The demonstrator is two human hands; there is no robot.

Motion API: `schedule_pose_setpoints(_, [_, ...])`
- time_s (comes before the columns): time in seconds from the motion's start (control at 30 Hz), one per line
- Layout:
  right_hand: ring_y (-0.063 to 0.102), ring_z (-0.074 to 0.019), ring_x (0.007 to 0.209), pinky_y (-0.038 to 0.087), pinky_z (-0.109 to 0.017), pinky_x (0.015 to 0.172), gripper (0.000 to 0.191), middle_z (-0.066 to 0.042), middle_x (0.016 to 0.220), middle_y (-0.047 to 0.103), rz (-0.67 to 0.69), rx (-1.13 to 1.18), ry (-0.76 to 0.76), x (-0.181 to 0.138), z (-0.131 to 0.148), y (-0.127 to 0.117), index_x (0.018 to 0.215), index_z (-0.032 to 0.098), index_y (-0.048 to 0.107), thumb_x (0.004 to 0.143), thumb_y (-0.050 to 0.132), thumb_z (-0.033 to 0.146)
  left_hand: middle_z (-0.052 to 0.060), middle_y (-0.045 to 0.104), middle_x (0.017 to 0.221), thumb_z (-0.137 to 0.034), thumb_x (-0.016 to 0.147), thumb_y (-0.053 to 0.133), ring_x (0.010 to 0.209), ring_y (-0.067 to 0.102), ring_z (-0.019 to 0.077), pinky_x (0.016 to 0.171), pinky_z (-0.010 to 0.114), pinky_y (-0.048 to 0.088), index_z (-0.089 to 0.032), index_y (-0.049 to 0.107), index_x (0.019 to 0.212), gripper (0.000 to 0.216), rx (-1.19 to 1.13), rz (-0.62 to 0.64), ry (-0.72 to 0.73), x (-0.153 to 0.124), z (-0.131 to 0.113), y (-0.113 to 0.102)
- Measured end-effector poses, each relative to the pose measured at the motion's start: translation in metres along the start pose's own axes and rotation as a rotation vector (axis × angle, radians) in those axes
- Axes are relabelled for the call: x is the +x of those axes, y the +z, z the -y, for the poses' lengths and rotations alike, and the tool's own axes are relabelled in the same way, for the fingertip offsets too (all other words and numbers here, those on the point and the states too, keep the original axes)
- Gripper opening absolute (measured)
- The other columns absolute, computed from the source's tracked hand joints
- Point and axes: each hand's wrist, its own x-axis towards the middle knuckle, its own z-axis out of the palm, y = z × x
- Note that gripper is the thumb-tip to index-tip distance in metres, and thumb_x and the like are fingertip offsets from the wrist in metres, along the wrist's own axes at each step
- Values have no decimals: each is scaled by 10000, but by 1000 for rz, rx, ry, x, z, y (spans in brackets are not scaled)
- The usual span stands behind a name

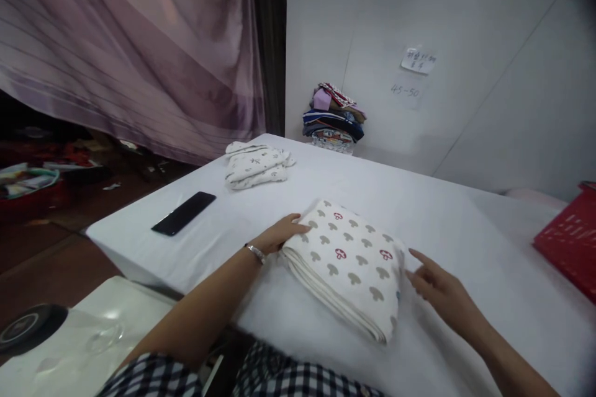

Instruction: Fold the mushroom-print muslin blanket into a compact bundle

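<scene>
A folded white cloth [347,260] printed with grey and red mushrooms lies in front of me on a white-covered table [470,242]. At its left corner my left hand [282,232] grips the edge, thumb on top and the other fingers partly hidden beneath or behind it. My right hand [437,288] hovers just beside the right edge, fingers apart and index finger stretched out, holding nothing. Farther back sits another folded white cloth [257,165] with a small dark print, more loosely bundled.
A black phone [184,213] lies near the table's left side. Against the wall stands a stack of folded clothes [333,118]. A red plastic basket [570,239] is at the right edge. At lower left is a white surface [116,310] with a round black object [32,325].
</scene>
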Motion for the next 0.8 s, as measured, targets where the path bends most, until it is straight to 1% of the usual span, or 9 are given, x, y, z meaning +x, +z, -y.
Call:
schedule_pose_setpoints(0.03, [600,-189,741,495,-322,699,571,-34,830,644,-43,-38,-51,14,3,-3,1270,217,495,782,553,508,148,478,1323,-416,577,764,1079,551,297,828,357,481,-201,348,1362,914,12,-5,-1,-3,1,-2])
schedule_pose_setpoints(0.1, [597,-224,910,490,-345,801,495,-63,1059,630,-58,-85,-122,44,11,-4,1176,225,569,782,537,523,134,436,1365,-452,577,756,1131,512,303,845,349,466,-215,380,1349,891,42,-23,0,-11,3,-7])
schedule_pose_setpoints(0.2, [522,-267,1114,436,-372,935,532,-66,1286,522,60,-193,-148,87,25,4,1207,230,559,775,537,537,121,405,1391,-502,589,730,1144,492,316,823,343,459,-229,398,1342,866,66,-48,-19,-24,7,-15])
schedule_pose_setpoints(0.33, [460,-306,1195,367,-425,1011,724,-93,1352,461,278,-335,-40,132,38,17,1351,213,433,740,570,576,126,470,1325,-531,655,675,1046,545,277,744,315,464,-235,312,1380,863,-28,-38,-28,-44,20,-15])
schedule_pose_setpoints(0.4, [464,-315,1190,361,-445,1011,788,-99,1345,468,361,-362,-36,148,41,20,1388,229,376,720,588,590,126,504,1277,-503,671,674,1016,557,257,730,308,461,-246,251,1398,879,-105,-44,8,-51,27,-9])
schedule_pose_setpoints(0.53, [495,-317,1160,420,-407,969,725,-94,1313,504,517,-274,-27,163,46,20,1289,225,512,666,655,568,144,488,1266,-367,612,741,1013,551,254,786,330,453,-222,209,1406,967,-154,-119,69,-57,32,5])
schedule_pose_setpoints(0.67, [624,-295,965,537,-345,795,586,-135,1100,646,672,-36,231,159,45,5,1108,151,632,661,685,526,136,539,1179,-254,584,739,956,566,239,814,336,440,-195,299,1372,905,-125,-133,117,-33,9,9])
schedule_pose_setpoints(0.73, [642,-292,918,554,-338,754,570,-147,1045,665,652,88,316,155,39,-6,1077,129,633,656,701,507,126,553,1160,-239,584,745,952,567,237,802,332,444,-206,331,1355,875,-126,-121,158,-4,-8,8])
schedule_pose_setpoints(0.8, [646,-292,909,563,-347,737,588,-159,1049,662,541,188,375,151,30,-16,1093,118,609,656,709,498,129,558,1155,-239,590,755,967,561,235,784,323,451,-199,331,1348,869,-185,-113,175,31,-22,11])
